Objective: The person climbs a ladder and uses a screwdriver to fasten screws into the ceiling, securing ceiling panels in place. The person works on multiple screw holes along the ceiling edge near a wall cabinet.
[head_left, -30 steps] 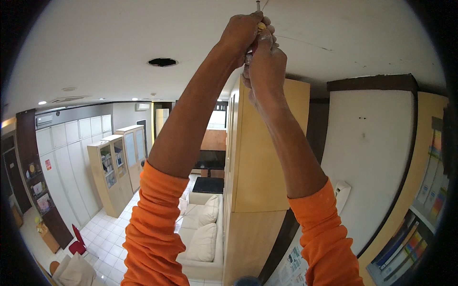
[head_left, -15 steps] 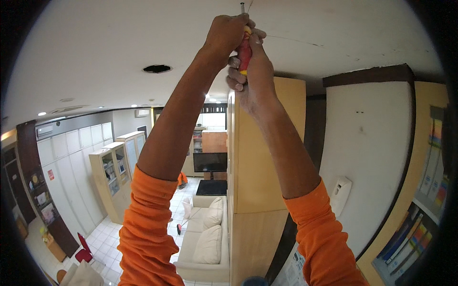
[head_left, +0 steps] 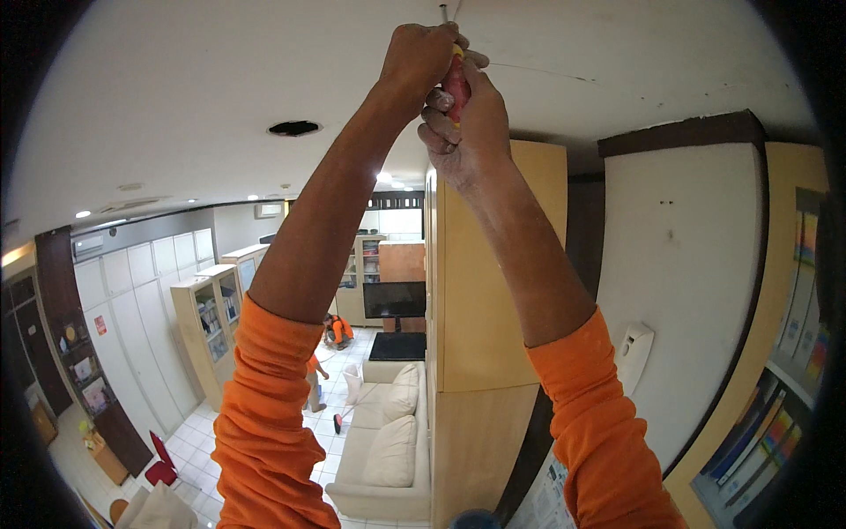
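Both my arms reach overhead to a screwdriver [head_left: 456, 90] with a red and yellow handle. Its metal shaft points up to the white ceiling [head_left: 211, 75], where the tip meets a small dark spot that may be a screw head. My left hand [head_left: 418, 63] is closed around the upper part of the tool, near the shaft. Lower down, my right hand [head_left: 480, 123] grips the handle, its dusty fingers curled around it. The fingers hide part of the handle. A thin crack runs across the ceiling beside the hands.
A dark hole [head_left: 294, 129] opens in the ceiling on the left. A tall wooden cabinet [head_left: 493, 300] stands just beyond my right arm, beside a white panel [head_left: 679, 256]. Below are a cream sofa [head_left: 370, 501] and two people in orange; one person [head_left: 338, 330] crouches.
The view has shifted slightly, and the two people in orange below show more fully. My hands have stayed on the screwdriver; the right hand's fingers have shifted a little upward on the handle.
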The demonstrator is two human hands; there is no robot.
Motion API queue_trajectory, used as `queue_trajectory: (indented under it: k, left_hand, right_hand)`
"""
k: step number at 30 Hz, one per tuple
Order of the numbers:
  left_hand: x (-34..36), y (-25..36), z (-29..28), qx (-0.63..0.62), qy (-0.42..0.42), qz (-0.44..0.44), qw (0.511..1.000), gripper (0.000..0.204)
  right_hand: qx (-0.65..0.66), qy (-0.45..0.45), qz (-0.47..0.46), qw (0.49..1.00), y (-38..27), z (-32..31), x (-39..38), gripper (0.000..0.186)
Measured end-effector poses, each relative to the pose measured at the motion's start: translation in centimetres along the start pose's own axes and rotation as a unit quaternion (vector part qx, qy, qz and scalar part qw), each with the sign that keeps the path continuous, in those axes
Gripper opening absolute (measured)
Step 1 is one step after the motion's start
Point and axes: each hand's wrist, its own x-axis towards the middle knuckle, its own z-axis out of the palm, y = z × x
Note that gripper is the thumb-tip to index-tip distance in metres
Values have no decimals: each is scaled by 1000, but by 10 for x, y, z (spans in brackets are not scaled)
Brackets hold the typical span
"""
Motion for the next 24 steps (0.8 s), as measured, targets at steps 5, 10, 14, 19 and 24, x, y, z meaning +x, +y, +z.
queue_trajectory:
  k: [5, 10, 14, 19, 24]
  left_hand:
    - [0, 0, 2, -10, 21, 13, 1000, 34]
    - [-1, -2, -1, 10, 13, 24, 1000, 34]
    - [9, -17, -4, 21, -18, 40, 999, 42]
    - [12, -24, -5, 14, -3, 97, 995, 43]
    - [40, -42, -30, 100, 126, 188, 969, 49]
  right_hand:
    - [84, -85, 20, 993, 4, -11, 8, 32]
    - [155, -133, 27, 979, 13, -16, 12, 34]
    - [202, -181, 43, 961, 17, -27, 19, 34]
    - [110, -151, 31, 982, 9, -35, 7, 36]
    - [-25, -81, 47, 995, 17, -45, -32, 43]
